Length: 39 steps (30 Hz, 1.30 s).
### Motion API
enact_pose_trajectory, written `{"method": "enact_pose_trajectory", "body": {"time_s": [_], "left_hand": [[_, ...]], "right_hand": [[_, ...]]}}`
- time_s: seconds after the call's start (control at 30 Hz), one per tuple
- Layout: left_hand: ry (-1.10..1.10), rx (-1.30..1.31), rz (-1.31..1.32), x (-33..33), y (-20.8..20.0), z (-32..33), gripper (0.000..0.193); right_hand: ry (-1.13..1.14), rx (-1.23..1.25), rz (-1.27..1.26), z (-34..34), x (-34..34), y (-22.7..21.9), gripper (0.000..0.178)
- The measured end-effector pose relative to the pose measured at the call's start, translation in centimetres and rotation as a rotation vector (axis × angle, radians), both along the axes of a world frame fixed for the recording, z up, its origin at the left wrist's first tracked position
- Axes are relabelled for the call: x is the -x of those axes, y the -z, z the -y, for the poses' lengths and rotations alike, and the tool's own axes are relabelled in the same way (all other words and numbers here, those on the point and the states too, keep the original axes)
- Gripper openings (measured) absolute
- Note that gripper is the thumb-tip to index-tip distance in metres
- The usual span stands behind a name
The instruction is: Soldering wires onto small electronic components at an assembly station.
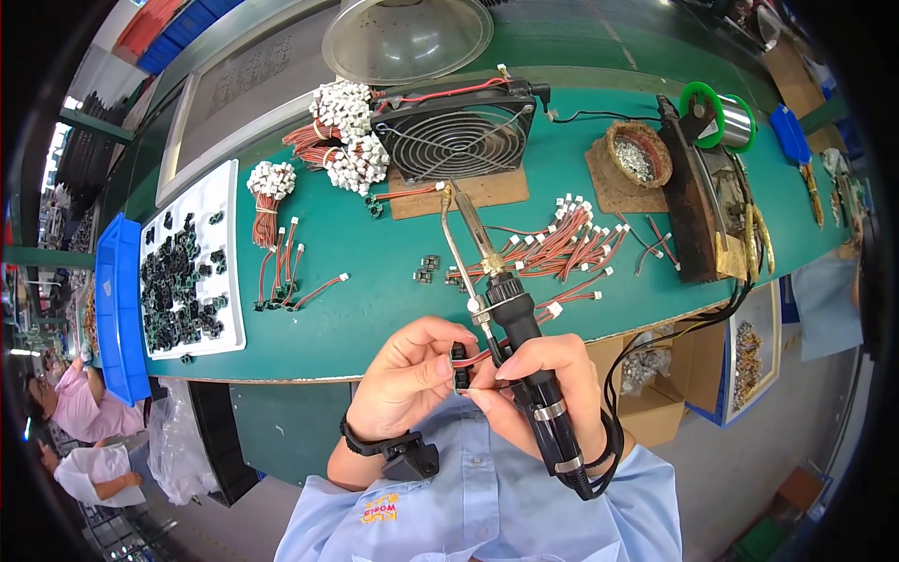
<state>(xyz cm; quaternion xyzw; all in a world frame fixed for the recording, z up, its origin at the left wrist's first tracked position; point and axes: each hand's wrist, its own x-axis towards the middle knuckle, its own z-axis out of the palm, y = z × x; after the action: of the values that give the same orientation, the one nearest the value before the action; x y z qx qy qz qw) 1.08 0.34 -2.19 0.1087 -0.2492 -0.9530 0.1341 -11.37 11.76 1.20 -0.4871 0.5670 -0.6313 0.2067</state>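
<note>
Close to the table's front edge, my left hand (pixel 403 379) pinches a small black part (pixel 460 365) between thumb and fingers. Red and dark wires (pixel 479 358) run from this part toward my right hand (pixel 557 384). That hand is closed round the black handle of a soldering iron (pixel 513 309), with a thin metal solder-feed tube alongside. Its thumb and a fingertip meet beside the wires; whether they grip them I cannot tell. The iron's tip points away, up toward the fan (pixel 459 136). Several small black parts (pixel 427 270) lie left of the iron.
Wire leads with white connectors (pixel 571 239) lie right of the iron. Bundled leads (pixel 351 131) and a white tray of black parts (pixel 187 281) are at left. A round pot (pixel 639 155), a solder spool (pixel 716 117) and an iron stand (pixel 698 206) occupy the right.
</note>
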Motion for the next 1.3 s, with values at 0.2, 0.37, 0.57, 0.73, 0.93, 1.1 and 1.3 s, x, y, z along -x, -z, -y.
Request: {"method": "enact_pose_trajectory", "body": {"time_s": [0.2, 0.37, 0.57, 0.73, 0.93, 1.1, 1.3], "left_hand": [[-0.002, 0.044, -0.005, 0.1, 0.1, 0.0, 0.025], [-0.014, 0.058, 0.021, 0.2, -0.1, -0.1, 0.025], [-0.023, 0.069, 0.027, 0.3, -0.3, -0.2, 0.024], [-0.027, 0.112, 0.023, 0.4, -0.4, -0.2, 0.024], [-0.038, 0.120, 0.029, 0.4, -0.5, -0.3, 0.024], [-0.054, 0.214, 0.105, 0.2, -0.9, -0.2, 0.024], [-0.043, 0.303, 0.151, -0.2, -1.4, 0.1, 0.025]], "right_hand": [[0.047, 0.026, 0.128, -0.1, -0.2, 0.2, 0.036], [0.049, 0.002, 0.114, -0.2, 0.1, -0.1, 0.036], [0.005, -0.008, 0.019, -0.2, 0.4, 0.0, 0.039], [0.010, -0.006, 0.031, -0.3, 0.4, -0.1, 0.039], [-0.021, -0.016, 0.049, -0.4, 0.7, -0.1, 0.038], [-0.044, -0.045, 0.069, -0.4, 0.9, -0.1, 0.037], [-0.030, -0.019, 0.133, -0.4, 0.8, 0.1, 0.036]]}}
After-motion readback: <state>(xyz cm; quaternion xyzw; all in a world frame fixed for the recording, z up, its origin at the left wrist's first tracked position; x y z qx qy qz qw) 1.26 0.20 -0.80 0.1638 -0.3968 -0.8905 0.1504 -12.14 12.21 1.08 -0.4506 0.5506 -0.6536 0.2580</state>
